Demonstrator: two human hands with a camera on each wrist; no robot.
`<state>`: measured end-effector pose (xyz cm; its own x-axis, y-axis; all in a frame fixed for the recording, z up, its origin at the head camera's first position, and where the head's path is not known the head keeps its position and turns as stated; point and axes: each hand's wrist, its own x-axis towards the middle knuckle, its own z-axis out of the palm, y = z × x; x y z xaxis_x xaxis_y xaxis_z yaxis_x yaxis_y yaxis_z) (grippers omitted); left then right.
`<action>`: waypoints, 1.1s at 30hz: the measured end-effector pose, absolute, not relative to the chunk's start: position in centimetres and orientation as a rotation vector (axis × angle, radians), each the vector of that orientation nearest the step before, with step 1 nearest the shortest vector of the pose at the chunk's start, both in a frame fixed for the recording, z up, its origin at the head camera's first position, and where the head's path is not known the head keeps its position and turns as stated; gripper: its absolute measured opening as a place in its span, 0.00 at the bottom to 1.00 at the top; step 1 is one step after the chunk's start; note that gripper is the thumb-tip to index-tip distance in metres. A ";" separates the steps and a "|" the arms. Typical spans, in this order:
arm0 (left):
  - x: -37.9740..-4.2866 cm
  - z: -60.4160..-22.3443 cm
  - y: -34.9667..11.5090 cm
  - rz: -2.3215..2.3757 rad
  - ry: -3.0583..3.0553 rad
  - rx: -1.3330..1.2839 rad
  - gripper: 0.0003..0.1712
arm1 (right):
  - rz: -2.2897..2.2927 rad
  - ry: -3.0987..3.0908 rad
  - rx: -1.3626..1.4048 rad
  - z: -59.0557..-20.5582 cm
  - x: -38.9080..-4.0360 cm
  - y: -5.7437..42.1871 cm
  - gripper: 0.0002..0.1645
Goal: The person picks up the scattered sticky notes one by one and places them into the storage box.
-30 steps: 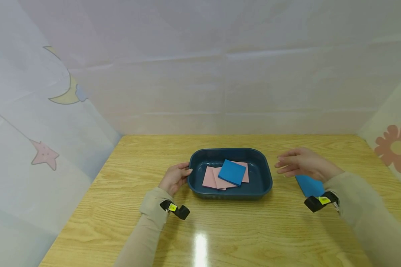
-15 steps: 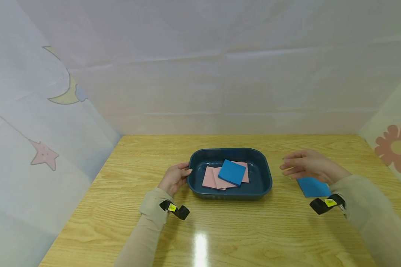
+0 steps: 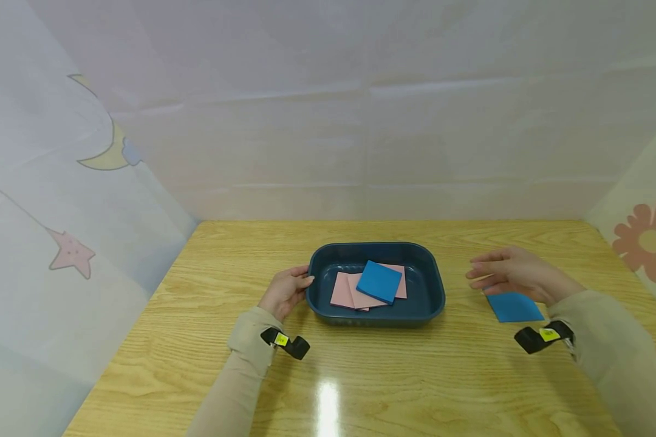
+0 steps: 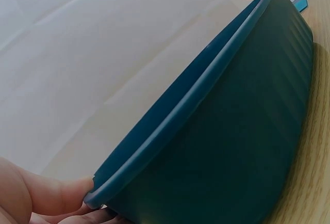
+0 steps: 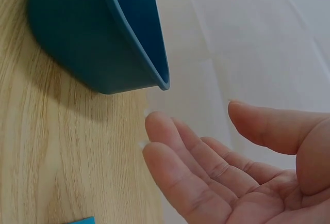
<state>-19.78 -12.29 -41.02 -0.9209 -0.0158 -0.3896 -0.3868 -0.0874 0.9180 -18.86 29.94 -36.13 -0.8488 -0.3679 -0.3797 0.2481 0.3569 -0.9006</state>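
My left hand (image 3: 284,294) grips the left end of a dark blue plastic basin (image 3: 372,320); in the left wrist view the thumb (image 4: 64,195) presses the rim from inside, other fingers underneath. Several pink sticky-note pads (image 3: 342,292) lie overlapping in the basin, with a blue sticky-note pad (image 3: 379,282) askew on top. To the basin's right, my right hand (image 3: 519,273) hovers over the table with relaxed fingers and nothing in its palm. Below it on the table lies another blue pad (image 3: 511,308), partly covered by the hand and wrist in the head view.
A wood-grain table (image 3: 404,382) carries everything. Behind it hangs a pale cloth backdrop (image 3: 361,152), with a printed star and moon on the left and a flower (image 3: 650,241) on the right. Each wrist wears a black camera strap (image 3: 546,335).
My right hand has drifted right, away from the basin, and more of the blue pad beneath it shows. The left hand, the basin and the pads inside keep their places.
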 end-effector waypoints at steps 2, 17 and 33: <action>-19.8 -41.1 -12.3 2.099 1.928 -0.445 0.23 | -1.522 2.099 -0.096 -36.2 -18.8 30.0 0.37; -19.9 -41.1 -12.4 2.101 1.919 -0.463 0.23 | -1.494 2.120 -0.092 -36.6 -18.3 31.3 0.38; -19.8 -40.9 -12.4 2.098 1.920 -0.460 0.23 | -1.482 2.149 -0.078 -37.6 -17.9 32.2 0.38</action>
